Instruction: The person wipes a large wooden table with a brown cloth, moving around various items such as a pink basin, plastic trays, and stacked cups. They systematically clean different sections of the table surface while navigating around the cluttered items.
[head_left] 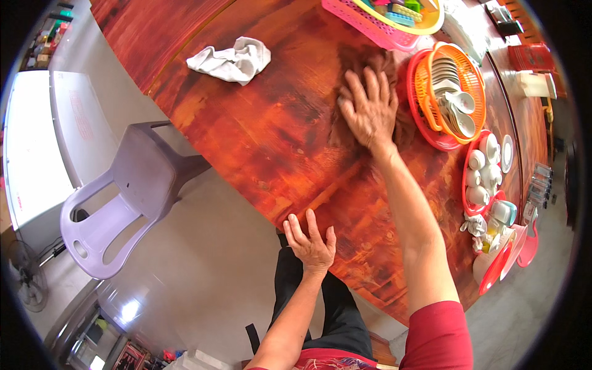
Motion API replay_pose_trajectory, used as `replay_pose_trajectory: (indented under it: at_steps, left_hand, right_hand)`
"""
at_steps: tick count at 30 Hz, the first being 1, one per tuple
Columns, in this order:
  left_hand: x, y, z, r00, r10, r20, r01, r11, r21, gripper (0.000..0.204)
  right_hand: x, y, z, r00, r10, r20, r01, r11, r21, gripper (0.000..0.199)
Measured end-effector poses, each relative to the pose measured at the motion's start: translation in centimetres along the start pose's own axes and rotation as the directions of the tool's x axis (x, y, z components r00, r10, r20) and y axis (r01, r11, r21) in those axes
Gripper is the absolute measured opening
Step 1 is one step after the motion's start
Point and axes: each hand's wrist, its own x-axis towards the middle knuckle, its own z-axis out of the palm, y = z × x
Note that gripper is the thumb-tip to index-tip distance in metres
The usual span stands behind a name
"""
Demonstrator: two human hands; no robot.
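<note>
My right hand (371, 114) lies flat on a dark brown cloth (364, 57), its fingers stretched out and spread over the fabric. The cloth is spread on the reddish-brown wooden table (277, 135), and part of it is hidden under the palm. At the table's near edge rests my left hand (311, 245), fingers apart and holding nothing. Just right of the cloth, an orange basket (425, 92) with stacked small dishes and white spoons (461, 114) stands in a red tray (414, 117).
A crumpled white cloth (231, 61) lies toward the far left of the table. Beyond the brown cloth is a pink basket (364, 24) with a yellow bowl of colourful blocks. White cups (476, 160) fill a red tray at right. A lilac plastic chair (132, 191) stands left.
</note>
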Motion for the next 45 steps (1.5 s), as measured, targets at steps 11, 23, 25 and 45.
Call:
replay_pose_trajectory:
  at_steps: [11,23,25,45]
  left_hand:
    - [-0.4,-0.3,-0.1,0.999,-0.034,0.029,0.037,0.994,-0.104,0.058]
    - [-2.5,-1.5,0.4,0.957,-0.139,-0.254,0.015,0.899,-0.437,0.053]
    - [-5.0,-1.8,-0.3,0.948,-0.235,-0.216,0.109,0.874,-0.474,0.058]
    - [0.1,-1.7,-4.5,0.935,0.337,0.106,-0.329,0.94,-0.09,0.039]
  right_hand:
    - [0.4,-7.3,1.9,0.997,0.064,-0.045,-0.064,0.998,0.008,0.056]
    - [-16.3,-10.8,-5.3,0.803,-0.58,0.136,0.495,0.777,0.388,0.058]
    - [-19.8,-9.0,-6.3,0.81,-0.573,0.123,0.497,0.783,0.375,0.062]
    - [-28.8,-2.6,-13.2,0.969,-0.244,0.036,0.232,0.952,0.202,0.018]
